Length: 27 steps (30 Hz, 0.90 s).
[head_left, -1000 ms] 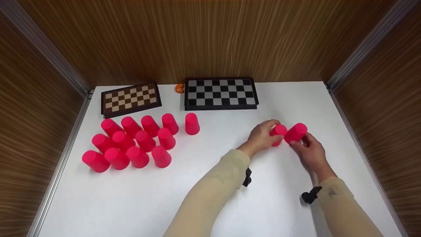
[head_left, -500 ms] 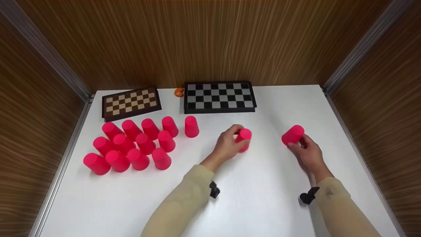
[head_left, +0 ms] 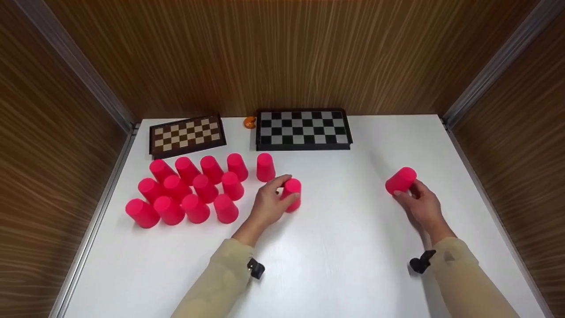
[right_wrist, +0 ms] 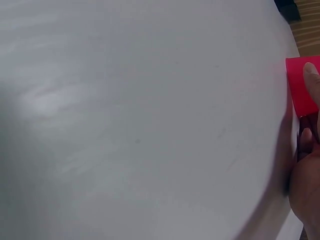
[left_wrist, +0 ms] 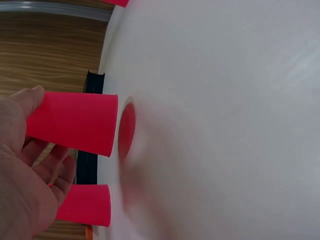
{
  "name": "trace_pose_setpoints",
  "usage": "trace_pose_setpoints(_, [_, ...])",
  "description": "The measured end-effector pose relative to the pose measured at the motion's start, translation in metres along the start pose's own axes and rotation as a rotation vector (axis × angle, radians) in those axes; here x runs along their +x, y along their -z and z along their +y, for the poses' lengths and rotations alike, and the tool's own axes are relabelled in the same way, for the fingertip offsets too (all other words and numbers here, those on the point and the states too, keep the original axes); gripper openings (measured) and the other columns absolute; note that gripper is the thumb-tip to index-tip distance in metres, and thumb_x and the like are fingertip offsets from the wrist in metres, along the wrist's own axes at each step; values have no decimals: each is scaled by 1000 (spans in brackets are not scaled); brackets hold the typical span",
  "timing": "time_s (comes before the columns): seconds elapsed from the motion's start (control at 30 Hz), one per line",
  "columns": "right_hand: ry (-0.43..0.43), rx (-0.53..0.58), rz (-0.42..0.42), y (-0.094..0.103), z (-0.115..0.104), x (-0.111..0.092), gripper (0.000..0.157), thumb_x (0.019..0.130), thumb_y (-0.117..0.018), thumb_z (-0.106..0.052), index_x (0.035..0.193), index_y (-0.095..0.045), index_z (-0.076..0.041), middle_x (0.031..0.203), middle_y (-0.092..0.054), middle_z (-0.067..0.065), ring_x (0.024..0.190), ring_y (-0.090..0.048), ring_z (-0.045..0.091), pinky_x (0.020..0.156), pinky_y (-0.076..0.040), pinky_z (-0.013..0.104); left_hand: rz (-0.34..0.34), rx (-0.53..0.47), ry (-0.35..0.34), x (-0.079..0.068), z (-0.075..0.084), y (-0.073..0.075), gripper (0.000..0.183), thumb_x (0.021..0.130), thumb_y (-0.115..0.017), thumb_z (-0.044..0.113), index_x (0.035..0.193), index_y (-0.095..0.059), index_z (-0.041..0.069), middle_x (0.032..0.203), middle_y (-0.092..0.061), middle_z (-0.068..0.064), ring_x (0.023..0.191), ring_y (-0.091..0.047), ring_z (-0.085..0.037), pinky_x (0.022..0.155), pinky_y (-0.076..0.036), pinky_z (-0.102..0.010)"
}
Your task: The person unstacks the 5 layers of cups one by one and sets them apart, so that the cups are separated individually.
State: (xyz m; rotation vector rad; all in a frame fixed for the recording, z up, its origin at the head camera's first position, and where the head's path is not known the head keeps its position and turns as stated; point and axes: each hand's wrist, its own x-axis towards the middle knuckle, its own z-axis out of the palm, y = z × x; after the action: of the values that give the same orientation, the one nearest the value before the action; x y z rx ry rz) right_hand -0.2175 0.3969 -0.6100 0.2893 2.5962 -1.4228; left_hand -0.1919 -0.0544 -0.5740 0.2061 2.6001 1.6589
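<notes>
My left hand (head_left: 268, 202) holds an upside-down pink cup (head_left: 291, 195) between thumb and fingers, right of the other cups. In the left wrist view that cup (left_wrist: 75, 121) hangs just above the white table, its reflection below the rim. My right hand (head_left: 423, 204) grips another pink cup (head_left: 401, 180) at the right side of the table, mouth down and leaning in the head view. The right wrist view catches only part of this cup (right_wrist: 302, 85), with the thumb over it. A single pink cup (head_left: 265, 168) stands inverted behind my left hand.
Several inverted pink cups (head_left: 205, 188) stand in rows on the left of the white table (head_left: 335, 247). Behind them lie a brown chessboard (head_left: 187, 135), a small orange object (head_left: 250, 122) and a black-and-silver chessboard (head_left: 303, 128). Wood-grain panels (head_left: 282, 53) enclose the back and sides.
My left hand has carried its cup leftward, away from the cup in my right hand, toward the rows. The right hand and its cup have stayed nearly in place.
</notes>
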Motion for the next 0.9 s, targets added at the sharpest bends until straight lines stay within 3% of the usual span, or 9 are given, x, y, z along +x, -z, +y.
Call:
trace_pose_setpoints(0.17, [2,2,-1,4,-2,0,96,99,-71,-55,171,-21,-14,172,-26,20,159,-20,44,121,-33,59,-10,38,40,-15,-5,17,59,94,-83,25,148,-60,16,138,-63,-2,129,-58,-23,104,-56,-41])
trace_pose_setpoints(0.37, [11,10,7,9,-9,1,94,100,-71,-53,170,-24,-12,170,-31,21,157,-26,45,121,-36,57,13,55,20,-34,-14,30,59,93,-85,24,147,-61,14,138,-63,-2,128,-59,-24,104,-56,-43])
trace_pose_setpoints(0.43, [29,-5,25,10,-11,2,92,99,-71,-52,168,-28,-11,166,-38,22,154,-33,44,120,-39,52,25,61,21,-38,-17,33,59,93,-85,24,146,-61,14,138,-64,-2,127,-60,-24,104,-56,-43])
trace_pose_setpoints(0.53, [61,-3,41,6,-20,2,88,99,-73,-51,166,-34,-11,161,-45,21,148,-43,41,113,-48,35,35,60,39,-42,-20,35,60,92,-86,25,146,-61,15,138,-64,-2,127,-61,-23,104,-56,-42])
trace_pose_setpoints(0.63, [109,37,38,-8,-39,4,81,99,-75,-46,164,-41,-13,157,-51,19,137,-53,39,99,-52,19,41,54,49,-45,-23,36,62,92,-86,25,147,-61,16,139,-64,-1,128,-60,-23,105,-56,-43])
trace_pose_setpoints(0.7, [159,61,34,-23,-56,6,74,99,-77,-40,160,-47,-12,152,-56,19,128,-58,36,92,-52,15,43,46,48,-46,-24,37,62,92,-86,25,148,-60,15,140,-63,-1,128,-60,-23,105,-56,-43])
trace_pose_setpoints(0.9, [290,86,-42,-91,-109,13,62,95,-84,-26,149,-60,-10,140,-66,15,118,-62,31,95,-52,32,55,29,42,-49,-27,38,61,92,-86,25,147,-60,16,138,-63,0,127,-60,-23,104,-56,-43])
